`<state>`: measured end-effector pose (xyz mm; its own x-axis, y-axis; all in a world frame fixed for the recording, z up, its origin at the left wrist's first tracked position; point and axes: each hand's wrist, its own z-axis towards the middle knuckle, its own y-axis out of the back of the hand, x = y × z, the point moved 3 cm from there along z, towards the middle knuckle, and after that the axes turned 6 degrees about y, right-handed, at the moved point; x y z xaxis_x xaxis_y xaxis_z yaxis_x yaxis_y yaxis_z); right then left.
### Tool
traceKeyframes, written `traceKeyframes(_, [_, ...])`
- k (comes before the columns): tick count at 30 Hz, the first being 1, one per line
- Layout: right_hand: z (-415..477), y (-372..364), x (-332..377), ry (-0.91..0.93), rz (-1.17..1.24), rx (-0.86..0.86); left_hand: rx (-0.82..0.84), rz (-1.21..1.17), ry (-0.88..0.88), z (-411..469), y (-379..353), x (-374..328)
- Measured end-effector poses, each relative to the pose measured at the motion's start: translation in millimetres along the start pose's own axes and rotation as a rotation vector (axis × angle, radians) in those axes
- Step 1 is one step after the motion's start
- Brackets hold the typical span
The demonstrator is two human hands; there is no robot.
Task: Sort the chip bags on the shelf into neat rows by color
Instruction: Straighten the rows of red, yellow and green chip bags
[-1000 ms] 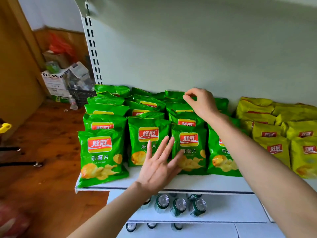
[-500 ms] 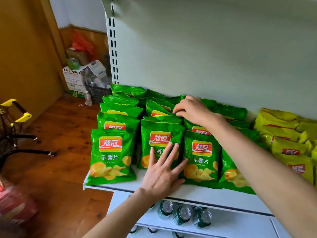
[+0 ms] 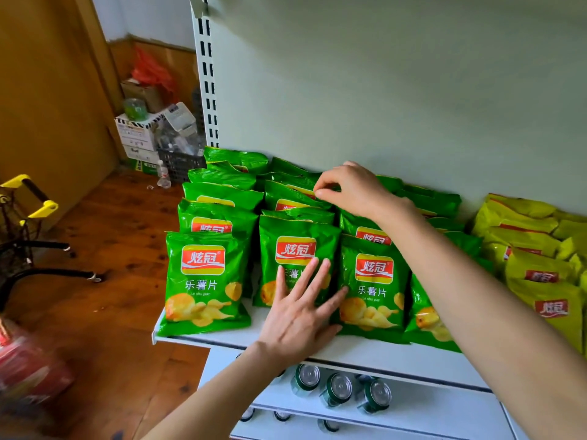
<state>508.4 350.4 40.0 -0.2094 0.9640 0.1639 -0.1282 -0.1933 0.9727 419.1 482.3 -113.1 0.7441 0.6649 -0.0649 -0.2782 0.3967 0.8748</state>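
White shelf (image 3: 349,350), frame centre: green chip bags (image 3: 203,281) in rows, yellow chip bags (image 3: 540,281) at right. Left hand (image 3: 298,315) lies flat on a front bag; right hand (image 3: 352,188) pinches a rear bag's top. Wooden floor (image 3: 127,249) at left.

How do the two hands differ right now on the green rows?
The left hand lies flat with fingers spread and straight on the front green bag of the second row; the right hand has curled fingers pinching the top of a rear green bag. The left is low at the front of the shelf, the right far back. Both touch green bags.
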Motion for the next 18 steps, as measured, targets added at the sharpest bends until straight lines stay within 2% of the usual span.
traceKeyframes(4, [-12,-12,2,0.040,-0.114,0.126,-0.001,0.011,-0.003,0,0,0])
traceKeyframes(8, [-8,-7,-4,-0.019,0.025,-0.008,0.010,0.002,-0.003,0,-1,-1])
traceKeyframes(10, [-1,-3,-9,-0.044,0.003,-0.072,0.017,0.014,-0.006,-1,-1,-2])
traceKeyframes(15, [17,-15,-18,-0.062,-0.153,0.027,0.013,0.017,-0.013,0,1,-1])
traceKeyframes(18, [14,-15,-22,-0.124,-0.041,0.002,-0.026,0.019,-0.022,-1,0,-1])
